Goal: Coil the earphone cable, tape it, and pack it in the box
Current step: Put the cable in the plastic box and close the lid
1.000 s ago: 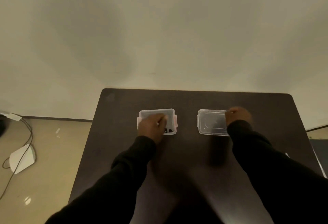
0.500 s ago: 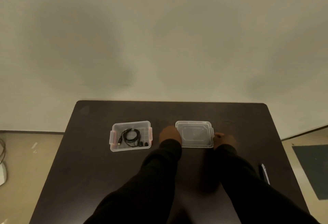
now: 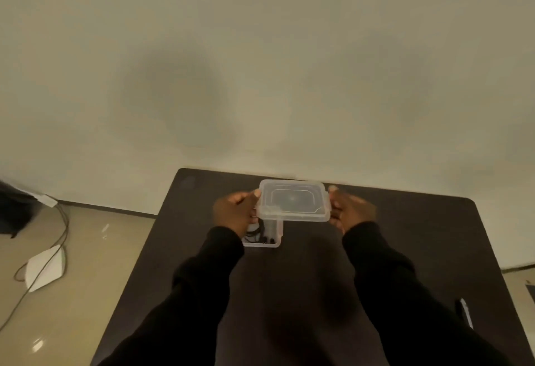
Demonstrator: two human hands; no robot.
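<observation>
A clear plastic lid (image 3: 293,201) is held in the air between both hands, above the far part of the dark table (image 3: 304,278). My left hand (image 3: 236,210) grips its left edge and my right hand (image 3: 348,211) grips its right edge. Below and slightly left of the lid, the clear box (image 3: 273,236) stands on the table, partly hidden by the lid and my left hand. The black coiled earphone cable (image 3: 257,234) lies inside the box, only partly visible.
A pen-like object (image 3: 466,312) lies near the table's right edge. On the floor at the left are a white device (image 3: 43,271) with a dark cable (image 3: 62,221). A plain wall stands behind the table.
Both hands have taken the lid off the table and carried it left and up, over the box. My left hand, earlier in the box, has left the cable lying there.
</observation>
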